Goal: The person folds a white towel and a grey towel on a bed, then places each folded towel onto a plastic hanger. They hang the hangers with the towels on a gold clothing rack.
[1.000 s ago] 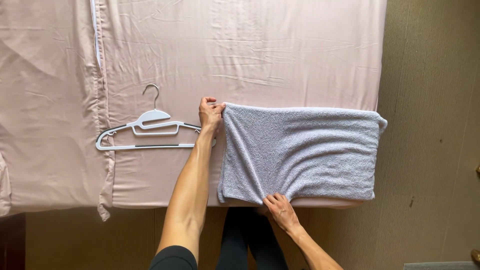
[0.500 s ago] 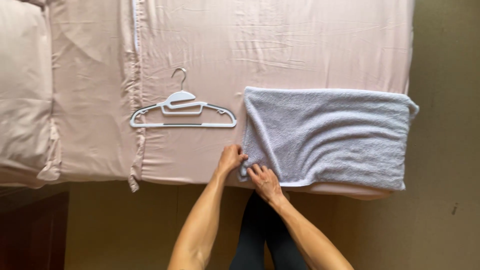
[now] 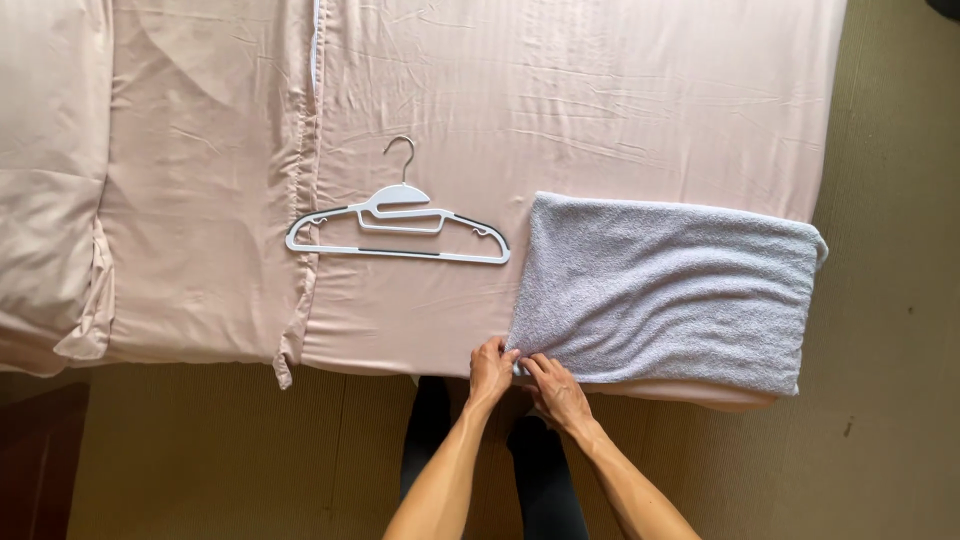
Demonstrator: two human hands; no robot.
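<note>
Seen from above, both hands pinch the near left corner of a folded grey towel (image 3: 665,290) lying on the bed (image 3: 620,100) by its near edge. The left hand (image 3: 492,368) and right hand (image 3: 556,390) touch each other there. A white hanger (image 3: 400,225) lies just left of the towel on the pink sheet.

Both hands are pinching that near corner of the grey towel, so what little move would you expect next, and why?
Probably lifting that corner and drawing it across. The left hand and right hand meet at the near left corner of the folded grey towel, which lies flat on the pink bed sheet beside the white hanger.
</note>
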